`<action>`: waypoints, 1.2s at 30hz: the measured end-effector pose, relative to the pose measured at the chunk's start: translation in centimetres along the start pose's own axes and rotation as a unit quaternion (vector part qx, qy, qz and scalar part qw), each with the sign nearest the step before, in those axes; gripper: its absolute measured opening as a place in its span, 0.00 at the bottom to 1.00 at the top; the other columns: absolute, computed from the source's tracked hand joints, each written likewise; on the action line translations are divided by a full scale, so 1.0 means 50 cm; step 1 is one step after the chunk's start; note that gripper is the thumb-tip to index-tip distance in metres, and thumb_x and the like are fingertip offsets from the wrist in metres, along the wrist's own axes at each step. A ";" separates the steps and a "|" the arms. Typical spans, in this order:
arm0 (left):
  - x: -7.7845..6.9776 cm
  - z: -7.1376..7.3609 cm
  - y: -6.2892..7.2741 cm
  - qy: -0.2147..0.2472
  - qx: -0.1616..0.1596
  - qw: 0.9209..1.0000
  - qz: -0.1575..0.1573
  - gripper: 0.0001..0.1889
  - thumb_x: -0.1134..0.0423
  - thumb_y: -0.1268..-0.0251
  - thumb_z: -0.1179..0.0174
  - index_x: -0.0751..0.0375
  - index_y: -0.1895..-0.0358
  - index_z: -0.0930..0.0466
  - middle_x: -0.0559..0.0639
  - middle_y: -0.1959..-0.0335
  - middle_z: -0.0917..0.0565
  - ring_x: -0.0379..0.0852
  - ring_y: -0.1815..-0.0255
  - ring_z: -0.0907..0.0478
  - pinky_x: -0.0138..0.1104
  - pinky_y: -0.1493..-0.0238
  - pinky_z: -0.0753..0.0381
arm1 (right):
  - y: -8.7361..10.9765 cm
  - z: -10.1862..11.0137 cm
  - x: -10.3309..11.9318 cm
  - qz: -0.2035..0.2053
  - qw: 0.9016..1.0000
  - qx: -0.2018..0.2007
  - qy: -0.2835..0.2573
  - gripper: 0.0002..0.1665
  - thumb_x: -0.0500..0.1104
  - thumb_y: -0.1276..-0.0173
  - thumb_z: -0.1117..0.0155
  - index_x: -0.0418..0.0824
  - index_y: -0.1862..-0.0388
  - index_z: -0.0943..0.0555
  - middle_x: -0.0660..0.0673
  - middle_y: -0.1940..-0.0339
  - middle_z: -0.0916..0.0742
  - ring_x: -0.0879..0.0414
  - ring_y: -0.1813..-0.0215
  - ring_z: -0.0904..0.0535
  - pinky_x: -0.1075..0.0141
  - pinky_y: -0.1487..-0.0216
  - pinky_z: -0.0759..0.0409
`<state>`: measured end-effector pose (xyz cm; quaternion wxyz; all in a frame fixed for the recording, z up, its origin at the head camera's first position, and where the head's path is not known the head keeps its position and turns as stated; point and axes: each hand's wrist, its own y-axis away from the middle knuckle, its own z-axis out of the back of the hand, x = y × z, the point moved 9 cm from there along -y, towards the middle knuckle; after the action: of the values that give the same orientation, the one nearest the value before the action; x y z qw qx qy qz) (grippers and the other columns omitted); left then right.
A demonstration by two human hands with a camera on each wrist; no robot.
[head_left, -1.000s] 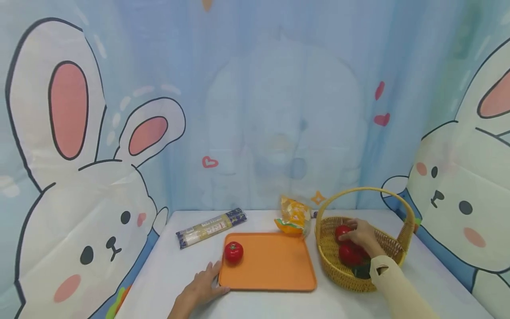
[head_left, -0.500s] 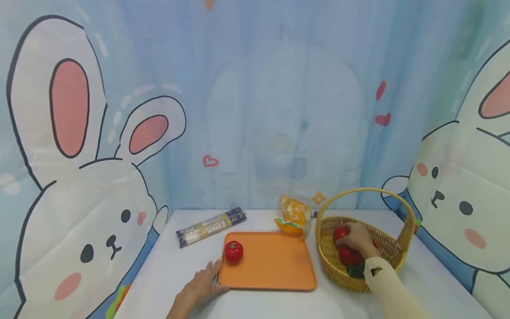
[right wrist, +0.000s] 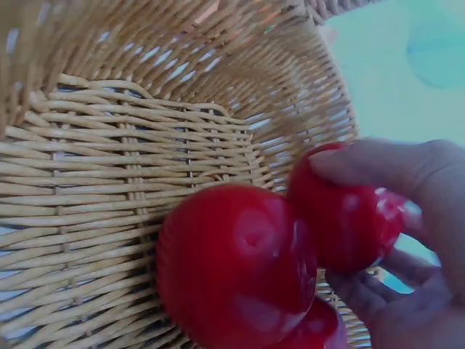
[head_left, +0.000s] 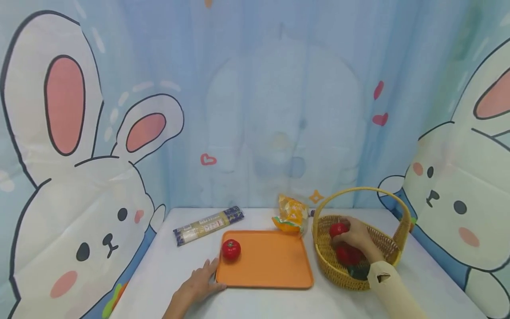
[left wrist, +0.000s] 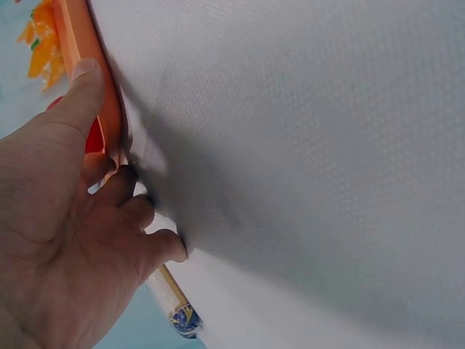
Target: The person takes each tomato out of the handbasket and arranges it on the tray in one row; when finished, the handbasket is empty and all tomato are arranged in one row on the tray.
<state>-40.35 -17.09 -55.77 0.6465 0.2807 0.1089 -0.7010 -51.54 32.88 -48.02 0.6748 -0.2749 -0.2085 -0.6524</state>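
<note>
The person's right hand [head_left: 356,235] is down inside the wicker basket [head_left: 324,262], pinching a small red fruit [right wrist: 341,211] between thumb and fingers. It's near the basket's far left wall; whether it touches the floor of the basket, I can't tell. Just beside it sits a bigger red fruit [right wrist: 232,262], with another red piece [right wrist: 323,326] partly hidden behind that, and a dark green thing [head_left: 358,271] lies nearer the cream sleeve [head_left: 392,288].

Over on the other side, the left hand [head_left: 199,283] rests at the near left corner of the orange tray [head_left: 271,261] — thumb and fingers spread apart, touching its edge. A tomato [head_left: 231,250] stands on the tray's left part. Behind, on the white table [head_left: 255,305], lie a long noodle packet [head_left: 209,225] and a crumpled orange bag [head_left: 292,215].
</note>
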 end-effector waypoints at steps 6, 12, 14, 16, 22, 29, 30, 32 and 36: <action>-0.002 -0.001 -0.001 0.007 -0.002 1.000 -0.001 0.47 0.43 0.33 0.25 0.60 0.17 0.33 0.76 0.19 0.36 0.86 0.23 0.40 0.78 0.27 0.39 | 0.009 0.017 0.013 -0.019 1.000 0.006 -0.015 0.49 0.44 0.35 0.22 0.19 0.25 0.34 0.16 0.36 0.22 0.23 0.39 0.20 0.31 0.45 0.14; -0.004 -0.009 -0.007 0.001 0.004 1.000 0.008 0.47 0.42 0.33 0.26 0.59 0.17 0.33 0.74 0.18 0.36 0.84 0.22 0.40 0.78 0.27 0.39 | 0.039 0.034 0.031 -0.016 0.999 0.026 -0.042 0.47 0.45 0.34 0.20 0.23 0.28 0.34 0.20 0.38 0.21 0.27 0.39 0.20 0.37 0.44 0.12; -0.006 -0.010 -0.008 -0.001 0.003 1.000 0.007 0.46 0.42 0.33 0.26 0.59 0.17 0.33 0.74 0.18 0.36 0.84 0.22 0.39 0.78 0.28 0.39 | 0.049 0.041 0.040 -0.009 0.998 0.034 -0.047 0.48 0.45 0.36 0.19 0.24 0.28 0.34 0.20 0.37 0.21 0.27 0.38 0.21 0.36 0.43 0.13; -0.008 -0.009 -0.006 -0.001 0.001 1.000 0.004 0.46 0.43 0.33 0.26 0.58 0.17 0.33 0.74 0.18 0.36 0.84 0.22 0.39 0.78 0.28 0.38 | 0.057 0.047 0.051 0.003 0.998 0.038 -0.050 0.48 0.44 0.37 0.17 0.26 0.28 0.33 0.20 0.35 0.21 0.26 0.35 0.22 0.35 0.41 0.14; -0.002 0.002 0.007 0.001 -0.004 1.000 0.005 0.46 0.42 0.33 0.26 0.59 0.17 0.33 0.74 0.18 0.36 0.86 0.23 0.40 0.79 0.29 0.38 | 0.080 0.049 0.105 0.056 0.996 0.038 -0.055 0.51 0.37 0.43 0.15 0.29 0.24 0.30 0.21 0.31 0.21 0.24 0.32 0.22 0.33 0.40 0.15; 0.003 0.006 0.008 -0.005 -0.001 1.000 0.009 0.46 0.42 0.32 0.27 0.59 0.17 0.33 0.74 0.18 0.36 0.84 0.23 0.39 0.78 0.29 0.37 | 0.102 0.044 0.132 0.076 0.992 0.035 -0.097 0.46 0.34 0.40 0.17 0.32 0.24 0.27 0.25 0.34 0.17 0.31 0.38 0.16 0.39 0.44 0.11; 0.002 0.006 0.007 -0.005 -0.001 1.000 0.009 0.46 0.42 0.32 0.27 0.59 0.17 0.33 0.73 0.18 0.36 0.84 0.23 0.39 0.79 0.29 0.37 | 0.106 0.045 0.134 0.081 0.991 0.034 -0.104 0.45 0.34 0.40 0.17 0.32 0.25 0.27 0.25 0.34 0.17 0.31 0.38 0.17 0.39 0.43 0.11; -0.002 0.006 0.007 -0.003 -0.002 1.000 0.006 0.46 0.42 0.32 0.27 0.59 0.17 0.33 0.74 0.18 0.36 0.85 0.23 0.39 0.79 0.29 0.37 | 0.117 0.045 0.136 0.087 0.989 0.030 -0.115 0.44 0.35 0.40 0.16 0.33 0.27 0.26 0.26 0.34 0.17 0.31 0.37 0.17 0.39 0.43 0.11; -0.007 -0.002 0.008 -0.003 -0.002 1.000 -0.004 0.46 0.43 0.31 0.27 0.60 0.17 0.33 0.75 0.19 0.36 0.85 0.23 0.39 0.79 0.29 0.36 | 0.141 0.039 0.155 0.129 0.980 0.043 -0.143 0.41 0.33 0.41 0.16 0.34 0.29 0.25 0.27 0.33 0.18 0.33 0.38 0.17 0.44 0.44 0.10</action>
<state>-39.95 -16.82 -55.56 0.6441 0.2773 0.1094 -0.7044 -43.88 28.18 -42.26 0.7277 -0.3605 -0.2937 -0.5042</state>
